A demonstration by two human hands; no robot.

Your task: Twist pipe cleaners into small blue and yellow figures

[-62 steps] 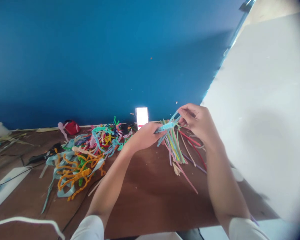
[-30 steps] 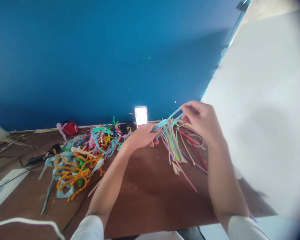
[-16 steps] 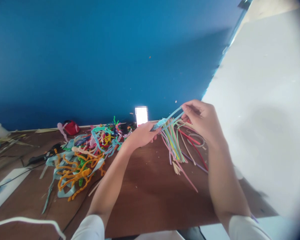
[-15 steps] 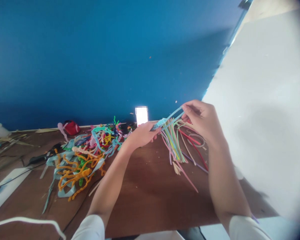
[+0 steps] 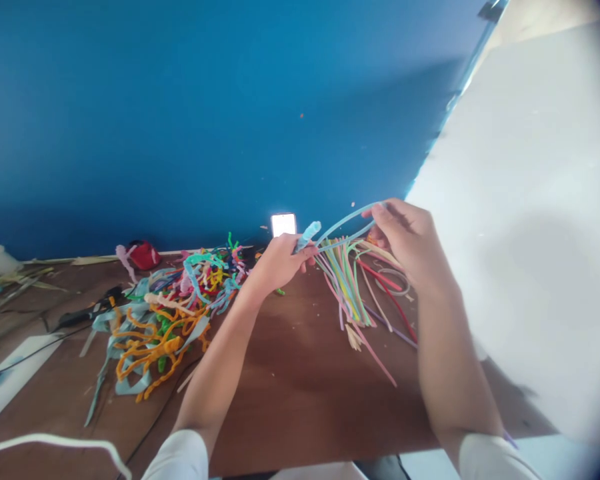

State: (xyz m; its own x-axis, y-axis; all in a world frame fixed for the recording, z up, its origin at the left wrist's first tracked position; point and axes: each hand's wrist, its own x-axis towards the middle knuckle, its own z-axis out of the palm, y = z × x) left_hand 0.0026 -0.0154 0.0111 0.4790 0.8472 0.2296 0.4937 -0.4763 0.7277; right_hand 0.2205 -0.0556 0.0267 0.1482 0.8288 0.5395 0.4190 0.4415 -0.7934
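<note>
My left hand [image 5: 280, 261] pinches a light blue pipe cleaner coil [image 5: 311, 232], its wound part tilted up and right past the fingertips. From that hand two light blue pipe cleaner strands [image 5: 347, 218] bow across to my right hand [image 5: 407, 233], whose thumb and fingers close on their far part. Beneath the strands lies a fanned bundle of pastel pipe cleaners [image 5: 350, 287] on the brown table [image 5: 305, 387]. Where the strands meet the coil is partly hidden by my left fingers.
Left of my arm spreads a tangle of bent fuzzy pipe cleaners [image 5: 170, 340] with pale ribbons. A lit phone [image 5: 283, 225] leans by the blue wall [image 5: 230, 120]. Red pipe cleaners [image 5: 400, 303] lie at right, beside a white board [image 5: 540, 200]. A white cable [image 5: 55, 440] crosses the near left.
The coil has turned more upright and shifted left with my left hand. My right hand has moved slightly right and up, and the strands now bow in a wider loop.
</note>
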